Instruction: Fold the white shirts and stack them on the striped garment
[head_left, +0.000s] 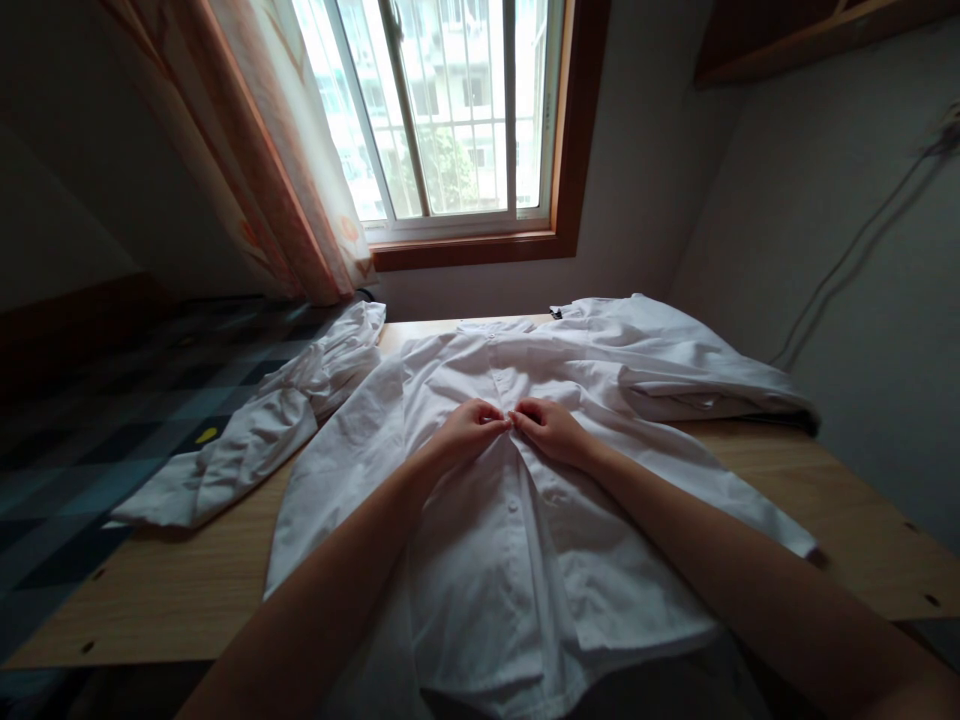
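Note:
A white button-up shirt (472, 540) lies spread out, front side up, with its hem hanging over the near edge of the wooden board. My left hand (474, 424) and my right hand (549, 428) meet at the middle of its button placket. Both pinch the fabric there, fingertips almost touching. Whether a button sits between the fingers is hidden. Above the hands the two front edges run together toward the collar. Below them the placket edges part slightly, and a small button (513, 507) shows on the left one.
A wooden board (187, 590) lies under the shirt. Crumpled white cloth (255, 440) rests at the left, beside a dark checked bedspread (67, 470). More folded white cloth (675, 350) lies at the back right. Behind are a window (450, 120) and a curtain (262, 150).

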